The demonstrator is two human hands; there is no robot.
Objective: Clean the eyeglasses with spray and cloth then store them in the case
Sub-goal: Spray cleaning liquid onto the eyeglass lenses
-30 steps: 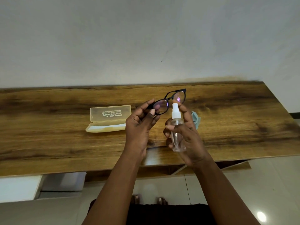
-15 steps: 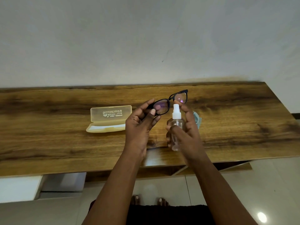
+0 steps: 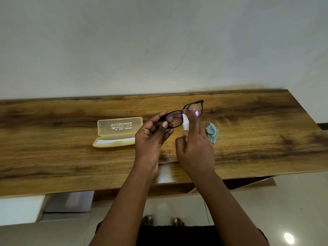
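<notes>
A long wooden bench (image 3: 71, 157) runs along a pale wall (image 3: 159, 41); on it, left of the hands, lies the translucent yellow case (image 3: 118, 131), lid thrown open and nothing in it yet; on the right, just beyond the right hand, sits the crumpled blue cloth (image 3: 212, 132), untouched; the left hand (image 3: 150, 139) holds the black eyeglasses (image 3: 184, 114) up above the bench, its fingers (image 3: 166, 124) pinching the frame at the left lens; the right hand (image 3: 195, 150) is wrapped round the small spray bottle (image 3: 185, 122), its fingers curled on the body with the forefinger up at the white nozzle, which sits close against the frame's bridge. By my reading this is the spraying step, early in the job; whether mist has landed I cannot tell; wiping with the cloth, folding and casing all seem left to do.
</notes>
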